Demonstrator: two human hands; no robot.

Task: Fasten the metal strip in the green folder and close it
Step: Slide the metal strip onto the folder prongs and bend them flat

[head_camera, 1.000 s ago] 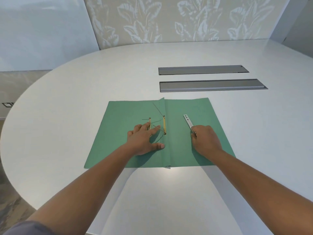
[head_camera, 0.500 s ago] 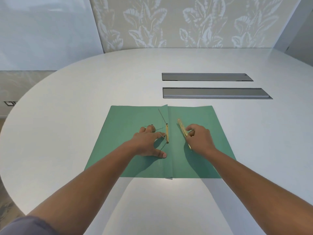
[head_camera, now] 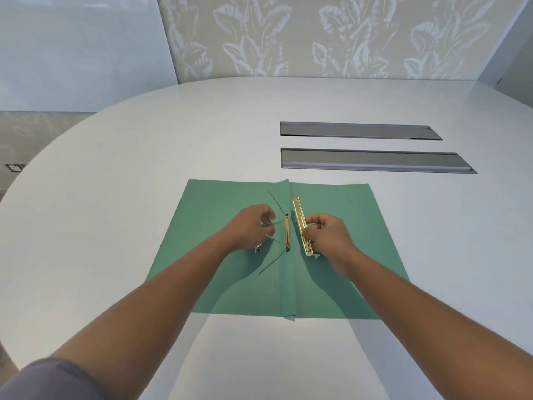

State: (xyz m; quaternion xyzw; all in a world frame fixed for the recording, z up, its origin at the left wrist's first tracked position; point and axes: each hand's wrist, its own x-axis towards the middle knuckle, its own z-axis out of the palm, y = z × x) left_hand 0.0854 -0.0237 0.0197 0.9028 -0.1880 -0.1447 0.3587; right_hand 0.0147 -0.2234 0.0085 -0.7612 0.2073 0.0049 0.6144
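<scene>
The green folder point(head_camera: 346, 226) lies open and flat on the white table point(head_camera: 129, 183). A gold fastener bar point(head_camera: 287, 232) sits just left of its crease, with two thin wire prongs; the upper prong point(head_camera: 276, 201) sticks up and leans left. My left hand point(head_camera: 248, 229) rests left of the bar, its curled fingers pinching the tip of the lower prong point(head_camera: 277, 241). A silver piece point(head_camera: 257, 249) pokes out from under that hand. My right hand point(head_camera: 331, 238) holds the gold metal strip point(head_camera: 299, 217) by its near half, just right of the crease and parallel to the bar.
Two long grey recessed slots point(head_camera: 357, 130) point(head_camera: 372, 160) are set into the table behind the folder. The table's rounded edge curves along the left. A leaf-patterned wall stands at the back.
My right hand has lifted the strip off the right page and brought it left, next to the crease. My left hand has curled from flat on the page onto the lower prong.
</scene>
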